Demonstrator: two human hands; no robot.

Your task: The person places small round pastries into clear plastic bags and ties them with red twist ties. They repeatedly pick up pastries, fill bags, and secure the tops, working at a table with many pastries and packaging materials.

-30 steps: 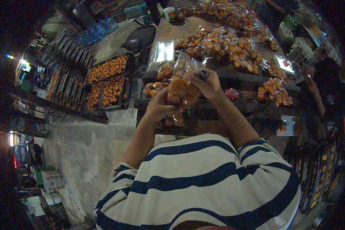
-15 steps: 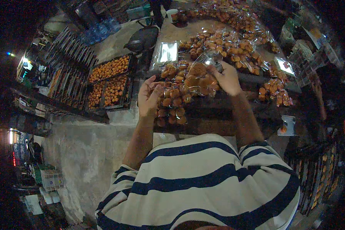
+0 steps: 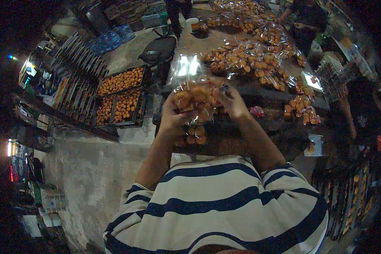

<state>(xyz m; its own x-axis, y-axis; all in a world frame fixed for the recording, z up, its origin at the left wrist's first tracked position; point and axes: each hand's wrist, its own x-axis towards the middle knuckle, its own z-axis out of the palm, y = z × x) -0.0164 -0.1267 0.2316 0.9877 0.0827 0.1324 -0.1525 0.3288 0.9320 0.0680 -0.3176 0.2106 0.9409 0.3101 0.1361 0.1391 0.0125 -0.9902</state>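
Observation:
Between my hands is a clear plastic bag (image 3: 195, 97) filled with round golden-brown baked goods. My left hand (image 3: 171, 113) wraps the bag's left side, its thumb across the front. On the right, my right hand (image 3: 230, 103) is closed at the bag's edge. A small dark, shiny object (image 3: 225, 87) shows at its fingers, too small to name for certain. Below the held bag, more round baked goods (image 3: 194, 134) sit in clear plastic near the table's front edge. Just beyond the hands lies a shiny stack of clear film or bags (image 3: 187, 65).
Many filled bags (image 3: 249, 57) cover the table's far side, with others (image 3: 302, 109) at right. Trays of small round baked goods (image 3: 120, 80) stand at left beside racked trays (image 3: 78, 55). A white tub (image 3: 192, 24) stands at the back. Other people (image 3: 311, 21) are nearby.
My left hand has gone from spread fingers to gripping the bag. My right hand has brought the bag left and down to it. A small red packet now shows right of my hands.

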